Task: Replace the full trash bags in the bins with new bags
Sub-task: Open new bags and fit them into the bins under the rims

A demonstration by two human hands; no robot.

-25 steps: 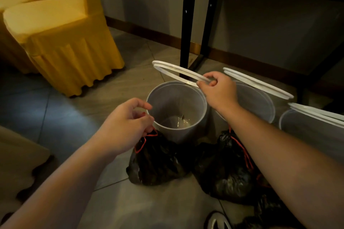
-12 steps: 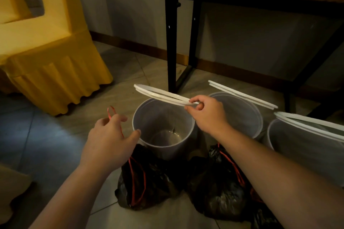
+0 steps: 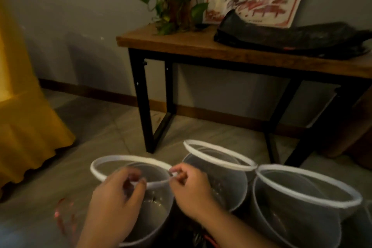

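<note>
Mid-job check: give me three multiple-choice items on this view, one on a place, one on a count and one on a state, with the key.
1. Where does the pile of black bags lie?
A. On the table top
B. On the floor by the wall
C. On the yellow chair

2. How many white rings show over the bins?
A. Two
B. Three
C. Four

3. What is the right hand doing?
A. Lying flat on the floor
B. Gripping a table leg
C. Pinching the leftmost bin's ring

Key:
1 A: the bags rest on the wood, right of the plant.
2 B: one ring stands raised over each of three bins.
3 C: its fingertips close on that ring's right edge.
</note>
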